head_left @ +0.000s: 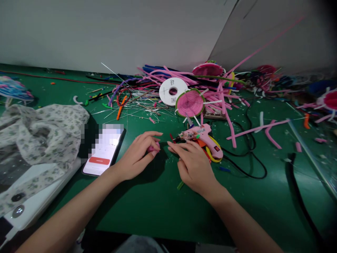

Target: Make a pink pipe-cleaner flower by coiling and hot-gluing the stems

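Note:
In my left hand point(138, 153) is a small pink piece point(155, 147), pinched between thumb and fingers; the fingers partly cover it, so its kind is unclear. Facing it, my right hand point(193, 165) has its fingers stretched out to the left and its thumb apart, and I see nothing held there. Just beyond the right hand lies a pink glue gun point(204, 135) with a red switch on its handle. A short green strip point(180, 185) lies on the table below that hand. Behind the glue gun is a round pink coiled disc point(190, 102) with a green edge.
Behind are a white spool point(165, 86) and a heap of pink pipe cleaners point(210, 80). A phone point(101, 151) and a patterned cloth point(44, 130) lie on the left. A black cable point(259, 172) loops on the right of the green table point(147, 211).

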`<state>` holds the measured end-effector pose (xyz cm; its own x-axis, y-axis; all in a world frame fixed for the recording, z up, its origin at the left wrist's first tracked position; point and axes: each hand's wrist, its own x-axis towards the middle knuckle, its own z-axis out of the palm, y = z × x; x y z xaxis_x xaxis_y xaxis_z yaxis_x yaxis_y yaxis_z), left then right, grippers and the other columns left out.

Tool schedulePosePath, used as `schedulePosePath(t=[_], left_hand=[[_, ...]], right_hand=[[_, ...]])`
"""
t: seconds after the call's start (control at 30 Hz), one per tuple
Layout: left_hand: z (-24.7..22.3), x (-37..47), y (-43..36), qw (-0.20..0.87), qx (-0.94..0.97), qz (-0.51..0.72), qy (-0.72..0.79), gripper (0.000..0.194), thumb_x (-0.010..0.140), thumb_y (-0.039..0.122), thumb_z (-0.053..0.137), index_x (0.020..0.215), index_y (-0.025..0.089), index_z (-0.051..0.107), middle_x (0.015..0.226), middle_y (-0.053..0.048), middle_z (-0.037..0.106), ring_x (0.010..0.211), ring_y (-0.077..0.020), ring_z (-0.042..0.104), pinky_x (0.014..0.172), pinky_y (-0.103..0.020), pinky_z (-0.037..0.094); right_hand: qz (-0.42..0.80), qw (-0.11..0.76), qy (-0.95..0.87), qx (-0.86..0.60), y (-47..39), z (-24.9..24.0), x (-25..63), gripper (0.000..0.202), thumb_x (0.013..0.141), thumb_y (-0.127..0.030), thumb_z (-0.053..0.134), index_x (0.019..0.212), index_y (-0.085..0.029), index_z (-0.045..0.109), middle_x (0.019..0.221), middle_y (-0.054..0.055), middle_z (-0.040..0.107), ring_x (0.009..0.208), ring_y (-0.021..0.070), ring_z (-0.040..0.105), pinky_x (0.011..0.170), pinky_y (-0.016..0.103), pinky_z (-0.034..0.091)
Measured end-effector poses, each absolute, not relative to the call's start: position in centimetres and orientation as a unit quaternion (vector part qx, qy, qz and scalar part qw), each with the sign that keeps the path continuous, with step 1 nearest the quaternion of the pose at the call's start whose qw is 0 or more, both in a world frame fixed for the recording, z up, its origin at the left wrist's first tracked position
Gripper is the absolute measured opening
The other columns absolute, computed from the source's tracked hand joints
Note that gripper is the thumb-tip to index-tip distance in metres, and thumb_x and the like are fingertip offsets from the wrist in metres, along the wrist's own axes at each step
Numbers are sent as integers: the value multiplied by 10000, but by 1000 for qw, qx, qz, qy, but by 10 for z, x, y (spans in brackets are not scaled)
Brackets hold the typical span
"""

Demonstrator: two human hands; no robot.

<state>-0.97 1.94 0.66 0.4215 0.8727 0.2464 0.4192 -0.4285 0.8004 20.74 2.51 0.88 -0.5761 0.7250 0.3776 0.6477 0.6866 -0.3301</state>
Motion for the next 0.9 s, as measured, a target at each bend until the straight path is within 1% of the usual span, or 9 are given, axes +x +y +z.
schedulePosePath(t=[0.07,0.13,0.23,0.33,0.5,0.63,0.77,0.9], left_hand=[[6,-10,20,332,776,341,414,93,945,190,397,925,204,487,1341,-87,458,1259,-238,459,1011,-488,380],[6,-9,20,330,777,343,413,91,944,192,396,916,202,483,1337,-92,462,1258,-240,459,1006,-491,384],[7,-9,20,329,777,342,414,85,941,188,400,910,202,477,1334,-93,463,1253,-239,462,1000,-489,389],[7,-9,20,333,775,342,415,82,940,182,399,903,204,470,1333,-90,463,1249,-236,465,1006,-488,384],[7,-9,20,336,773,342,416,83,942,188,402,895,204,468,1328,-85,467,1250,-236,464,1011,-487,379],[7,-9,20,333,775,342,414,87,944,185,398,894,203,468,1325,-85,471,1254,-232,459,1019,-478,375],[8,-9,20,330,776,340,416,87,945,189,402,892,201,469,1334,-85,467,1251,-227,462,1022,-466,374],[8,-9,20,330,775,341,417,94,949,202,398,890,202,471,1334,-83,469,1243,-225,470,1017,-461,378]], right_hand=[[52,216,-897,-381,26,8,207,479,827,-50,386,1281,-109,527,1003,99,698,1030,227,593,988,477,396],[36,205,-900,-382,26,7,207,463,837,-55,377,1270,-93,537,936,98,708,974,223,614,1012,506,367],[30,244,-887,-390,27,8,208,431,840,-55,379,1226,-95,565,809,61,711,821,190,637,1030,512,353],[31,293,-871,-393,27,11,210,428,823,-42,397,1207,-117,571,787,36,711,762,169,640,1034,498,359],[39,311,-860,-402,26,12,210,431,812,-32,403,1197,-142,562,828,26,721,789,172,643,1030,501,361],[64,324,-856,-397,24,10,208,460,795,-10,402,1209,-163,532,899,19,725,872,175,639,1042,490,365],[48,353,-842,-404,25,6,206,417,800,0,460,1164,-183,550,982,37,705,954,174,624,1029,438,413],[17,400,-821,-408,27,4,204,349,822,-37,551,1136,-189,562,936,43,692,911,166,628,967,391,476]])
